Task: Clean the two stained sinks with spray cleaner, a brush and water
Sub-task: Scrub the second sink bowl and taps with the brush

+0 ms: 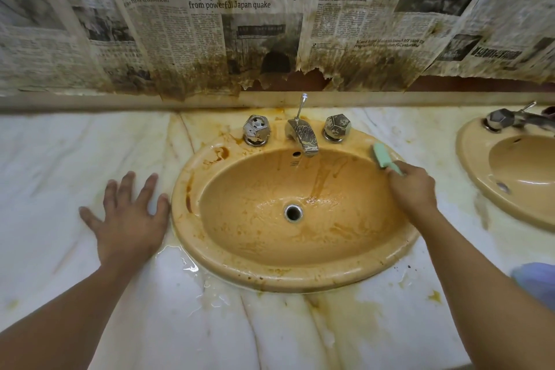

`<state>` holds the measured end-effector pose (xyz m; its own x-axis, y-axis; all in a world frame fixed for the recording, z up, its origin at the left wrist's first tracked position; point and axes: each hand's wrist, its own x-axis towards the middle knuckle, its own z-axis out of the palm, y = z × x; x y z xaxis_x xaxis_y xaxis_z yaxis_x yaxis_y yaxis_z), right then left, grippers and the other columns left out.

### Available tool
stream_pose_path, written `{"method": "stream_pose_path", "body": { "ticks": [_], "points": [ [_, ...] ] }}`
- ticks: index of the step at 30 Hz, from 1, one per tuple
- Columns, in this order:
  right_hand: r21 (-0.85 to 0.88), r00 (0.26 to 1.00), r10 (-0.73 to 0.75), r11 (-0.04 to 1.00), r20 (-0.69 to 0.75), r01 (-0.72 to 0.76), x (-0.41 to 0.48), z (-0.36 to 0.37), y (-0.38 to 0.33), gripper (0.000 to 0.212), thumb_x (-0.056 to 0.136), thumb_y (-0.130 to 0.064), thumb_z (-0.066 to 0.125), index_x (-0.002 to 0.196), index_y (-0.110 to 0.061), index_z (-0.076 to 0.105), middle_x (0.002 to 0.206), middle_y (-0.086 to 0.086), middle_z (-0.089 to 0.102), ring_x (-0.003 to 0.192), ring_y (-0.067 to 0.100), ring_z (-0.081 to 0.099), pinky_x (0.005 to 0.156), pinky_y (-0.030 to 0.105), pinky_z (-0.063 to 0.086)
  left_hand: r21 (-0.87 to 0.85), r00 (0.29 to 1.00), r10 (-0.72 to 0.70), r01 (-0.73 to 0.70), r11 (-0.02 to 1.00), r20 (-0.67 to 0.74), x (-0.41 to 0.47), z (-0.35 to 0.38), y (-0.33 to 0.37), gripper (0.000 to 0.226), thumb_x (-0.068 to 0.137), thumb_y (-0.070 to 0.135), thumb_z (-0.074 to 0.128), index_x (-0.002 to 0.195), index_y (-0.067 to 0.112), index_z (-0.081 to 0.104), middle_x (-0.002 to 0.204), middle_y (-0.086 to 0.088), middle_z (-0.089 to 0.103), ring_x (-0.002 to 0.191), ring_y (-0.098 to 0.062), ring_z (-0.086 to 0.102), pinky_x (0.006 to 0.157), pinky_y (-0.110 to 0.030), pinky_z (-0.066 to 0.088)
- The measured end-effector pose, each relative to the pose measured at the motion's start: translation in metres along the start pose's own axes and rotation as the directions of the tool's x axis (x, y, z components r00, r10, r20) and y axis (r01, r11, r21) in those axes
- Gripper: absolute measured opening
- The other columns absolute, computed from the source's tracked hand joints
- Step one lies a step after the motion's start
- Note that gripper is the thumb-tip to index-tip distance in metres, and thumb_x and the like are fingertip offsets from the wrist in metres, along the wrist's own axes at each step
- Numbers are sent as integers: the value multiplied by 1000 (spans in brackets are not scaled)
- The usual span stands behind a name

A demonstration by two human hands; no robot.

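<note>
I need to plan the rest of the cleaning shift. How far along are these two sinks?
Early. Done: the near sink looks wetted, with water pooled on the counter. In hand: the right hand holds the green brush at its back right rim; the left hand rests flat. Left: brown stains on rim and basin, and the second sink.

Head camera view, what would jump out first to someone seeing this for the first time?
The tan oval sink in the middle, streaked with brown stains, set in a wet, stained marble counter. The right hand presses a green brush on its back right rim, and the left hand lies flat on the counter beside it. Behind, soiled, torn newspaper covers the wall.
</note>
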<state>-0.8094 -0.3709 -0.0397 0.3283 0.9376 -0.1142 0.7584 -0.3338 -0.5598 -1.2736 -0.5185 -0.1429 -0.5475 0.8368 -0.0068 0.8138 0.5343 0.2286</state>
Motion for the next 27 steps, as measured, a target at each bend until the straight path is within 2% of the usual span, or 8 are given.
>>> {"method": "stream_pose_path", "body": {
  "ticks": [1, 3, 5, 8, 12, 18, 23, 27],
  "points": [
    [-12, 997, -71, 997, 12, 72, -6, 9, -8, 35, 103, -30, 53, 135, -26, 67, 117, 15, 72, 101, 36, 63, 85, 39, 52, -1, 1000, 2, -2, 1000, -4, 0, 0, 0, 54, 106, 59, 26, 158, 46, 28, 170, 3, 18, 158, -24, 9, 114, -77, 8],
    [-79, 983, -178, 980, 45, 181, -22, 29, -23, 31, 105, -35, 52, 130, -30, 69, 88, 5, 71, 71, 24, 62, 63, 34, 52, 4, 1000, 6, -6, 1000, -11, -2, 0, 0, 56, 104, 60, 24, 159, 46, 28, 170, 3, 19, 158, -24, 10, 114, -77, 9],
    [-89, 984, -173, 980, 49, 177, -35, 49, -34, 24, 106, -35, 51, 122, -31, 68, 73, -3, 60, 60, 15, 54, 49, 27, 38, 1, 1000, 5, -5, 1000, -8, -2, 1, -1, 57, 104, 61, 22, 159, 47, 27, 170, 4, 18, 158, -24, 9, 115, -76, 8],
    [62, 988, -156, 986, 23, 154, -36, 72, -48, 35, 105, -32, 52, 138, -30, 64, 84, 3, 65, 70, 22, 59, 56, 28, 38, 7, 1000, 7, -7, 1000, -6, -1, 1, 0, 58, 103, 62, 22, 159, 47, 27, 171, 4, 18, 158, -24, 9, 115, -76, 8],
    [130, 991, -132, 983, 32, 127, -39, 83, -63, 34, 104, -28, 53, 136, -28, 67, 87, 3, 66, 73, 22, 58, 62, 30, 42, 3, 1000, 16, -16, 1000, -19, -1, 1, -1, 59, 102, 62, 22, 158, 46, 29, 170, 3, 20, 158, -25, 11, 115, -76, 9],
    [223, 985, -161, 964, 64, 143, -98, 119, -81, 36, 103, -31, 56, 139, -26, 64, 88, 6, 71, 73, 25, 66, 59, 31, 49, 3, 1000, 13, -13, 1000, -18, -2, 1, -1, 62, 101, 63, 19, 159, 46, 29, 170, 3, 20, 158, -24, 11, 115, -76, 9],
    [-30, 984, -175, 984, 44, 177, -71, 130, -111, 36, 105, -34, 51, 139, -29, 62, 93, 10, 70, 80, 29, 63, 64, 33, 46, -4, 1000, 19, -19, 1000, -11, -1, 1, -2, 61, 100, 64, 19, 159, 47, 29, 170, 4, 19, 158, -23, 8, 116, -75, 7],
    [-217, 971, -231, 946, 67, 240, -61, 108, -79, 37, 106, -37, 48, 141, -36, 58, 99, 14, 71, 92, 37, 66, 70, 36, 46, -8, 1000, 17, -17, 1000, -11, 0, 1, -3, 62, 100, 65, 17, 159, 47, 28, 170, 4, 19, 158, -23, 8, 116, -75, 7]
  ]
}}
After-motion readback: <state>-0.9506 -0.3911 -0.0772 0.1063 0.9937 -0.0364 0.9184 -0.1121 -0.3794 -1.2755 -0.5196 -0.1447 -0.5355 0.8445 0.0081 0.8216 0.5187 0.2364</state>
